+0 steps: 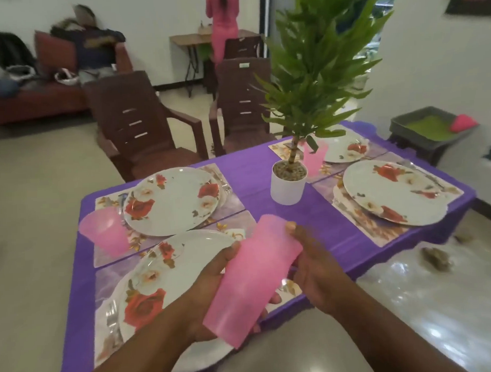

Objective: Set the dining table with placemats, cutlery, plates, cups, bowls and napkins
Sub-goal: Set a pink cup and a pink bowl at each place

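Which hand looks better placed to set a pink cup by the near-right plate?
Probably the right hand: it grips the upper end of the cup stack, nearer that plate. The left hand cradles the base.

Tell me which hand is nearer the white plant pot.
Right. The right hand sits on the cup's far side, just below the plant pot in the picture. The left hand holds the cup from the plate side, farther away.

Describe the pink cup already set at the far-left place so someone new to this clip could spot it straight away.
Start at the purple table with the potted plant in the middle. On the left side, take the farther floral plate; the pink cup stands at its near-left edge, by the table's rim. Unlike the held cups, no hand touches it.
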